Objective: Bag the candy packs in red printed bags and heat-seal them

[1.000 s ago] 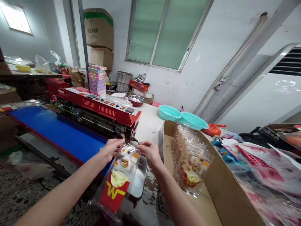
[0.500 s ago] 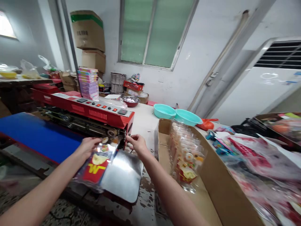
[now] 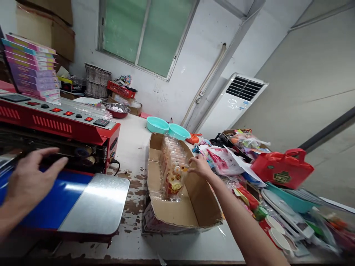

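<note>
My left hand (image 3: 33, 179) hovers over the blue conveyor belt (image 3: 65, 190) of a red bag-sealing machine (image 3: 80, 129). Its thumb and fingers are apart with nothing between them. Just past it, at the left edge, part of a shiny clear packet (image 3: 7, 159) shows at the machine. My right hand (image 3: 200, 166) is over the right wall of an open cardboard box (image 3: 169, 218), fingers curved and spread. Its fingertips come close to a row of clear packets (image 3: 174, 177) standing upright in the box; contact cannot be made out. The front packet shows a red fries-carton design.
A metal plate (image 3: 97, 203) extends from the belt's end. Behind the box are two turquoise basins (image 3: 157, 125). Plastic bags, a red tote bag (image 3: 283, 168) and a white scale (image 3: 285, 212) crowd the right side. Stacked pink and purple boxes (image 3: 33, 70) stand behind the machine.
The view has swung right. My left hand has let go of the packet, which has moved left along the machine. My right hand has gone from the machine's end to the box.
</note>
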`<state>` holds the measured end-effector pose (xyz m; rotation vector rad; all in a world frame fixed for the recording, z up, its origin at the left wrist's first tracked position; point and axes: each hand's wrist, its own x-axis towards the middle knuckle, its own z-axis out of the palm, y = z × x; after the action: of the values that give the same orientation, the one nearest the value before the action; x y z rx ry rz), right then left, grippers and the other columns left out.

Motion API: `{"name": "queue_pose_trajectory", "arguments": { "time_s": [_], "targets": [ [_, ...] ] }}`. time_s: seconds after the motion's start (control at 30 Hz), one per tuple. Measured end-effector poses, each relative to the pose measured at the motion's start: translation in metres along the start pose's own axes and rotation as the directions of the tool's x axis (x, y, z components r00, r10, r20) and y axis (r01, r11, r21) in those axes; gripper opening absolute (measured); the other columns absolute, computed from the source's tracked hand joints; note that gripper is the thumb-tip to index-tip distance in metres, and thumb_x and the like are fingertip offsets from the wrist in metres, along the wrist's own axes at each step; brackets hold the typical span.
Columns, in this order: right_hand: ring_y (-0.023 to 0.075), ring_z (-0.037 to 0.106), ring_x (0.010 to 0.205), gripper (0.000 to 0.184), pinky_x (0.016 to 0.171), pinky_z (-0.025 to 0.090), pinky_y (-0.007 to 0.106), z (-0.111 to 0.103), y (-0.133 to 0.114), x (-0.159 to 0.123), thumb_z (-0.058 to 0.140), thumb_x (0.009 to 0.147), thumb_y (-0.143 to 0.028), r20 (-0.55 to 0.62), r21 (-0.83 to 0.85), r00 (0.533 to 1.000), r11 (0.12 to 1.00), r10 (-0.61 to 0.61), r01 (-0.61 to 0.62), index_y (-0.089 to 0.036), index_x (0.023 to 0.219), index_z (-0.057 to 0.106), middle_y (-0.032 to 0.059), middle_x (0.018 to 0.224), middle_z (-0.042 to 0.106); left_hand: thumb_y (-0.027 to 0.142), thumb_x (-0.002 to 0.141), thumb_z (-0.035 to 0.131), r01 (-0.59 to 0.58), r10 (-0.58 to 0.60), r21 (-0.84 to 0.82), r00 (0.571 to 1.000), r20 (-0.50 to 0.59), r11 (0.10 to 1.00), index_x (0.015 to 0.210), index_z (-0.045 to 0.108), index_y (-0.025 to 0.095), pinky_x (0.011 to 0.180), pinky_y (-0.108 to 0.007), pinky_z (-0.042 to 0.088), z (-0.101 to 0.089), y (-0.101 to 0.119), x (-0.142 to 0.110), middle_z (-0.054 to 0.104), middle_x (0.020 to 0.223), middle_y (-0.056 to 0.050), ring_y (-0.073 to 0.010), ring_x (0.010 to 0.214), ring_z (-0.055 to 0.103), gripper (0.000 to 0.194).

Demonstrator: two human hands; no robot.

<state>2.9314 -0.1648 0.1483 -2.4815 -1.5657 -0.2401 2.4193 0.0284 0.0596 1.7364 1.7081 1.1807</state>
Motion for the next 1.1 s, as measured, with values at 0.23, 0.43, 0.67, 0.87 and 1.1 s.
{"name": "queue_pose_trajectory", "arguments": {
  "time_s": [0.23, 0.43, 0.67, 0.87, 1.1],
  "targets": [
    [0.0307, 0.052, 0.112, 0.018, 0.098, 0.04, 0.045, -0.005, -0.016, 0.001, 0.078, 0.068, -0.024, 0.006, 0.268, 0.993, 0.957, -0.121, 0.115, -0.017, 0.059, 0.064, 0.0147, 0.111, 0.059, 0.04, 0.079, 0.06, -0.136, 0.169, -0.193, 0.971, 0.169, 0.972, 0.094, 0.065, 0.029, 0.087, -0.026, 0.041, 0.019, 0.025, -0.049, 0.066, 0.108, 0.005, -0.0202, 0.103, 0.06, 0.019],
    [0.028, 0.066, 0.097, 0.031, 0.09, 0.05, 0.043, -0.083, -0.084, -0.017, 0.082, 0.067, -0.045, -0.2, 0.783, 0.974, 0.581, -0.105, 0.223, -0.017, 0.07, 0.07, 0.0109, 0.093, 0.072, 0.045, 0.079, 0.062, -0.12, 0.208, -0.396, 0.96, 0.187, 0.91, 0.097, 0.067, 0.025, 0.084, -0.027, 0.044, 0.018, 0.06, -0.058, 0.07, 0.101, -0.001, -0.0203, 0.095, 0.062, 0.028],
    [0.024, 0.069, 0.083, 0.021, 0.077, 0.058, 0.036, -0.11, -0.193, -0.038, 0.086, 0.064, -0.034, -0.269, 0.872, 0.944, 0.369, -0.189, 0.323, -0.018, 0.07, 0.073, 0.009, 0.083, 0.073, 0.046, 0.069, 0.078, 0.167, 0.343, -0.822, 0.85, 0.4, 0.545, 0.127, 0.056, 0.021, 0.083, -0.026, 0.05, 0.003, 0.14, -0.055, 0.065, 0.123, -0.008, -0.0209, 0.11, 0.06, 0.066],
    [0.018, 0.067, 0.077, 0.026, 0.068, 0.054, 0.025, -0.035, -0.252, -0.044, 0.088, 0.058, -0.036, 0.015, 0.985, 0.959, 0.171, -0.283, 0.035, -0.017, 0.068, 0.073, 0.0098, 0.084, 0.073, 0.033, 0.058, 0.084, 0.536, 0.16, -0.725, 0.745, 0.647, 0.433, 0.086, 0.072, 0.01, 0.054, -0.021, 0.048, 0.005, 0.135, -0.043, 0.072, 0.081, -0.01, -0.0125, 0.062, 0.062, 0.039],
    [0.0135, 0.058, 0.06, 0.038, 0.057, 0.045, 0.024, 0.038, -0.277, -0.037, 0.091, 0.044, -0.038, 0.231, 0.966, 0.948, 0.167, -0.221, -0.196, -0.013, 0.064, 0.07, 0.0073, 0.07, 0.07, 0.014, 0.06, 0.079, 0.695, -0.206, -0.599, 0.704, 0.68, 0.398, 0.073, 0.068, 0.009, 0.045, -0.022, 0.048, 0.035, 0.078, -0.03, 0.071, 0.069, -0.009, -0.0149, 0.052, 0.063, 0.018]
  ]
}}
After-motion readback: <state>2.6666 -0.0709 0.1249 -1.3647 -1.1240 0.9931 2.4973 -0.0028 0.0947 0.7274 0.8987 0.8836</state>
